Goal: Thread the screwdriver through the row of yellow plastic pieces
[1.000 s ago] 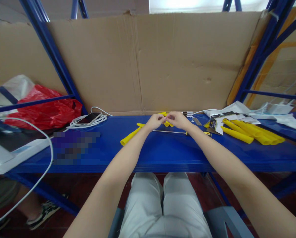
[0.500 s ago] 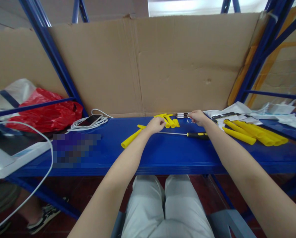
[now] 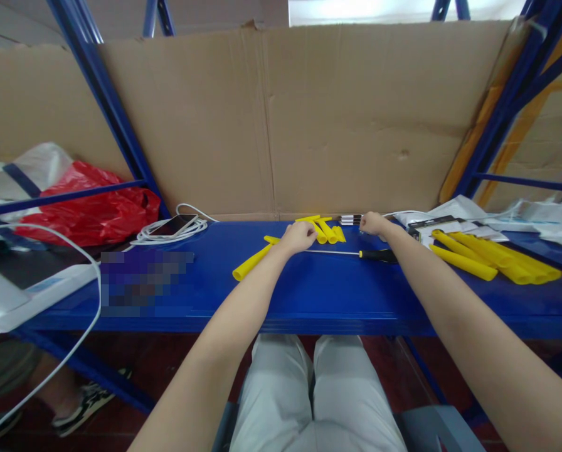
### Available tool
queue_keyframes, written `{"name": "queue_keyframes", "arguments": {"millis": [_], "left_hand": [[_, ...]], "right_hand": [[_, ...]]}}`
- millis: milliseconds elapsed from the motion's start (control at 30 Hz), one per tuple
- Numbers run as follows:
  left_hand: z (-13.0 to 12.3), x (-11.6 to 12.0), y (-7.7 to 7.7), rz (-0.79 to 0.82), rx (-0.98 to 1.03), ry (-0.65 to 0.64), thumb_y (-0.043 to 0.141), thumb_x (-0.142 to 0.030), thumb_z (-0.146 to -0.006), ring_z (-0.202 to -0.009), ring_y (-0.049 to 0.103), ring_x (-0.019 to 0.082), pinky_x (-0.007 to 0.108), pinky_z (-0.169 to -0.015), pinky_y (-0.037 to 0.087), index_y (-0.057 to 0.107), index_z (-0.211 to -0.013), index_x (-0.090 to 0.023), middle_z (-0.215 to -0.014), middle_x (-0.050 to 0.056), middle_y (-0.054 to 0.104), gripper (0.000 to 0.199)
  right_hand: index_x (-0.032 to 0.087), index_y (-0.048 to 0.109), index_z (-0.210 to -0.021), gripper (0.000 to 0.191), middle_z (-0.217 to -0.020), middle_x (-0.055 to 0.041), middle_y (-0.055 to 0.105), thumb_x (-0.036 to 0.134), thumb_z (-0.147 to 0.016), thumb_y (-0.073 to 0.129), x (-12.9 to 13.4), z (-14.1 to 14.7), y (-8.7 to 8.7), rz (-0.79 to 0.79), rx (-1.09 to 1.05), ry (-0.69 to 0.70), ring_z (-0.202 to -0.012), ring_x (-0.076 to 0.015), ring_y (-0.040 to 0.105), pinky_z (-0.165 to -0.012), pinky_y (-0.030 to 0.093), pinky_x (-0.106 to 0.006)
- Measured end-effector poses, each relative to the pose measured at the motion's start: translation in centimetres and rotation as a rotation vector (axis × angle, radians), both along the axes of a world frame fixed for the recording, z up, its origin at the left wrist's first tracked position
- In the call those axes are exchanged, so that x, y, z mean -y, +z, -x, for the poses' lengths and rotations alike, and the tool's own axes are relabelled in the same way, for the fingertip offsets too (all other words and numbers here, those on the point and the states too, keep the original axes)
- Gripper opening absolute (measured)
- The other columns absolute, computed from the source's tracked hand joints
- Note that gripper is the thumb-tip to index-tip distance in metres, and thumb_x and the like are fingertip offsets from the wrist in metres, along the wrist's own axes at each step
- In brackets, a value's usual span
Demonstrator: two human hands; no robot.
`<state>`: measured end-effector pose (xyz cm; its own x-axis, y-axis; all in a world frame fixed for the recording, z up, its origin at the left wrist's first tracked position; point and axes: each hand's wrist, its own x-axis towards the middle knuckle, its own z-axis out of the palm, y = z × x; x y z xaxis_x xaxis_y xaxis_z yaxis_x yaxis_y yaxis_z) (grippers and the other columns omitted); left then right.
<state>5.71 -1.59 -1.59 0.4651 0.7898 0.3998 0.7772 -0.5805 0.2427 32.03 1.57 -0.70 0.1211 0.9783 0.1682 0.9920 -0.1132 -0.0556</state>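
Note:
My left hand (image 3: 300, 237) is closed beside the short yellow tubes (image 3: 327, 231), at the tip end of a long screwdriver (image 3: 377, 255); what its fingers hold, if anything, is too small to tell. Farther right, my right hand (image 3: 372, 223) has its fingers pressed together low over the blue shelf, at the right end of a small group of black-and-white pieces (image 3: 349, 220). Anything between those fingers is hidden. Under my left wrist and forearm a longer yellow tube (image 3: 251, 262) lies slanted. The screwdriver's black handle points right and passes close to my right forearm.
Several long yellow tubes (image 3: 469, 262) lie at the right near white packets (image 3: 460, 207). A coiled white cable (image 3: 172, 231), a red plastic bag (image 3: 93, 204) and a white power strip (image 3: 50, 292) are at the left. Cardboard (image 3: 337, 119) stands behind. Another person's shoe (image 3: 86, 405) shows below left.
My right hand's fingers have drawn closer together and lower at the same area. My left hand has hardly moved. The whole view has shifted slightly.

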Motion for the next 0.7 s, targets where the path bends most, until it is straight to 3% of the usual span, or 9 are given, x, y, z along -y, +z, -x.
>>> {"name": "queue_keyframes", "arguments": {"millis": [367,533,700], "left_hand": [[0.2,0.0,0.1,0.0,-0.035,0.028,0.055,-0.023,-0.09,-0.099,0.07,0.026,0.034,-0.087,0.049,0.076,-0.083,-0.02,-0.1,0.009,0.078,0.023],[0.3,0.3,0.4,0.013,-0.047,0.067,0.054,-0.024,-0.092,-0.104,0.069,0.027,0.035,-0.089,0.048,0.076,-0.085,-0.02,-0.102,0.009,0.078,0.023],[0.6,0.9,1.3,0.029,-0.053,0.203,0.049,-0.025,-0.093,-0.112,0.066,0.027,0.039,-0.095,0.045,0.076,-0.09,-0.021,-0.108,0.009,0.077,0.027]], "right_hand": [[0.012,0.077,-0.107,0.031,-0.111,-0.0219,0.075,0.007,-0.088,0.053,0.8,1.9,-0.1,0.051,0.126,0.037,-0.109,-0.0304,0.07,-0.089,0.051,-0.035],[0.016,0.079,-0.109,0.03,-0.114,-0.0192,0.075,0.01,-0.086,0.06,0.4,1.2,0.4,0.068,0.134,0.019,-0.111,-0.0294,0.07,-0.092,0.052,-0.035],[0.021,0.076,-0.122,0.039,-0.121,-0.0134,0.075,0.013,-0.087,0.06,-0.4,-0.3,0.6,0.092,0.126,0.024,-0.113,-0.0266,0.069,-0.093,0.052,-0.031]]}}
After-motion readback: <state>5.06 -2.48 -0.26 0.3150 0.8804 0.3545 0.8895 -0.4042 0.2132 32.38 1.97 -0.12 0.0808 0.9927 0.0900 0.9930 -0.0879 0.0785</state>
